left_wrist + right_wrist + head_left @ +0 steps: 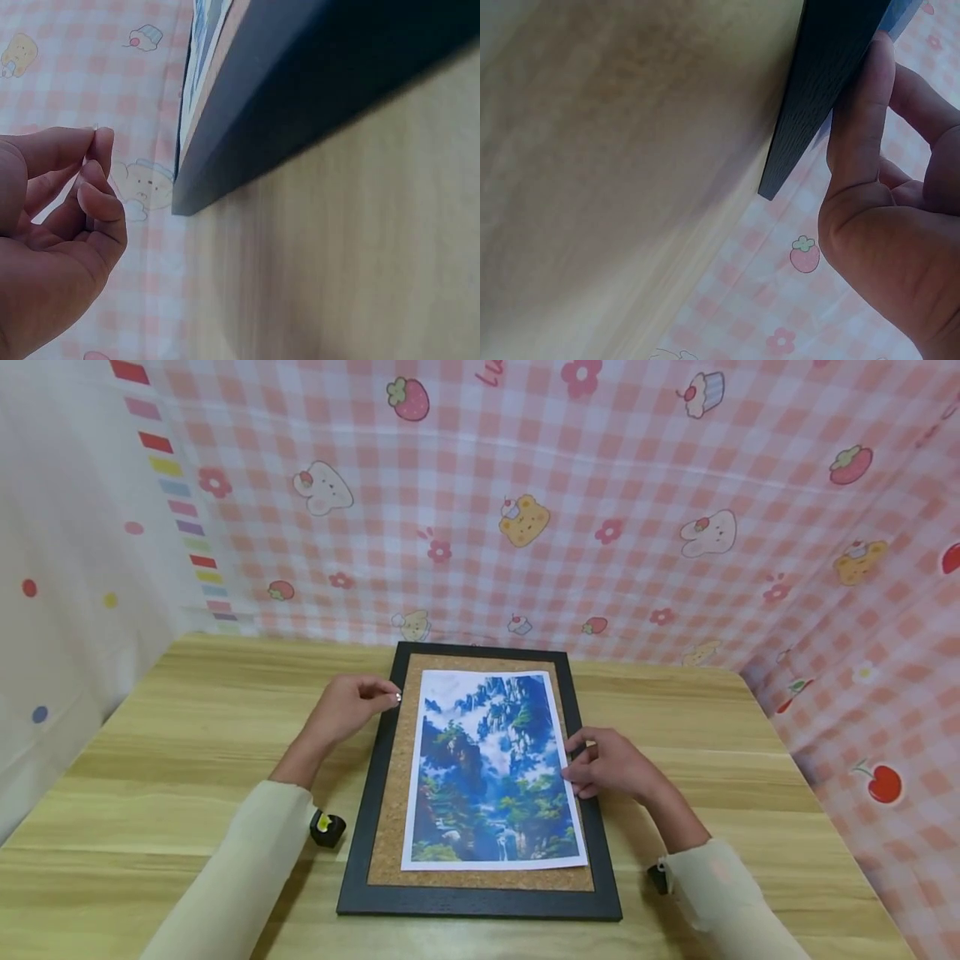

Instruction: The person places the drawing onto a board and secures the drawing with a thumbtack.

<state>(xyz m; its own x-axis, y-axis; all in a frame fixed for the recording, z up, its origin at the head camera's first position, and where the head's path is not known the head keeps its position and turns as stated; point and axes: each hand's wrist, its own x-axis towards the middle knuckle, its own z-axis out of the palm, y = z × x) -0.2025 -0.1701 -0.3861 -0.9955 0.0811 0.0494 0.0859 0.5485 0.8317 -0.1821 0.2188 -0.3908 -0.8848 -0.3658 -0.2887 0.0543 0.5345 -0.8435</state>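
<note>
A printed sheet with a blue and green mountain landscape [491, 777] lies on a cork board [397, 793] inside a black frame [480, 903]. At the frame's upper left side, my left hand [352, 706] pinches a tiny whitish pin [398, 697] between thumb and index finger. Only a thin tip of it shows above the fingertips [102, 139] in the left wrist view. My right hand [611, 764] reaches over the frame's right side. Its thumb and fingers touch the sheet's right edge, spread apart. The right wrist view partly hides this contact behind the thumb [862, 120].
The frame lies on a light wooden table [187, 760]. Behind it hangs a pink and white checked cloth [465, 468], which continues on the right. A whitish cloth with coloured dots [67, 552] hangs at the left. A black wrist device [327, 829] shows near the left sleeve.
</note>
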